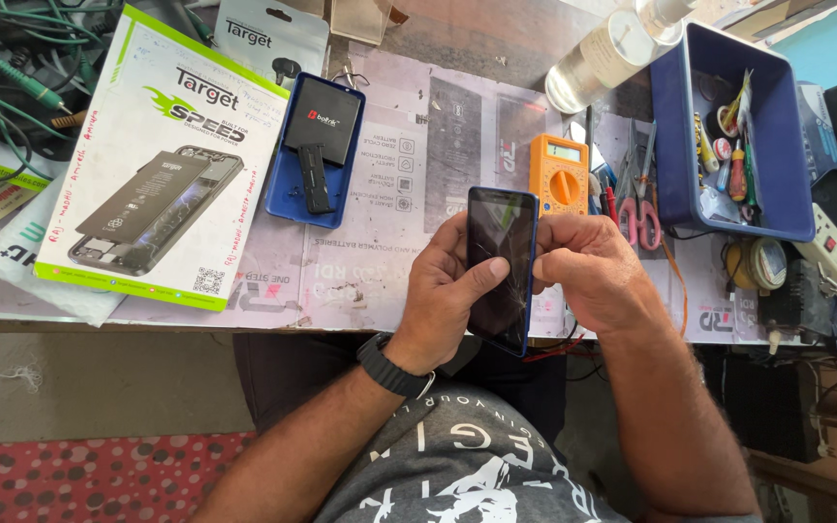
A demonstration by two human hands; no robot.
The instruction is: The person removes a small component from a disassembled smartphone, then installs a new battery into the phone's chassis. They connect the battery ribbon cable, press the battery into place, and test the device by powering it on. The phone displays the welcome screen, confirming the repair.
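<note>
Cracked phone between left hand, right hand.

A worn grey workbench fills the upper part of the view, its top covered with printed paper sheets and lit by bright, even daylight. Its front edge runs straight across the middle. Below it on the left lies a bare grey concrete floor, and a red mat with white dots covers the lower left corner.
</note>
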